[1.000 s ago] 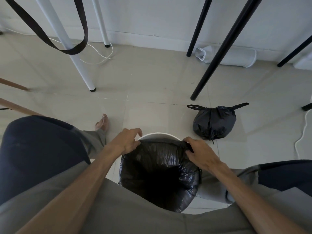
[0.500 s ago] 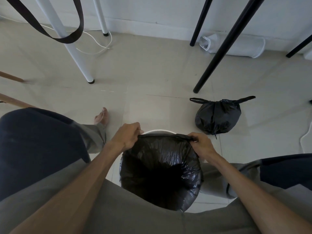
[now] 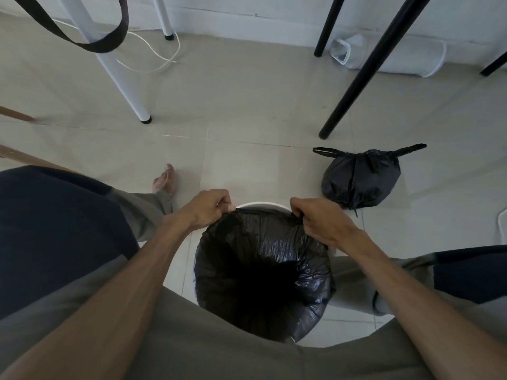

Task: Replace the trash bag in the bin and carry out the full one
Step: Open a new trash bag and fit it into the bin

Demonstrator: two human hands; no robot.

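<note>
Now both fists [image 3: 210, 208] [image 3: 321, 219] pinching the bag rim [image 3: 263, 212].

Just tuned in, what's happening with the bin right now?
A person is lining the white bin with a fresh black bag. The left hand and right hand each pinch the bag's top edge at the far side, where the bin's rim is still bare; the near side already looks covered. The full bag, tied shut, sits on the floor to the right, not yet carried out.

glossy black liner [image 3: 263, 270] in white bin [image 3: 260, 205]; black tied bag [image 3: 359, 182] at two o'clock on beige tiles [image 3: 247, 105].
</note>
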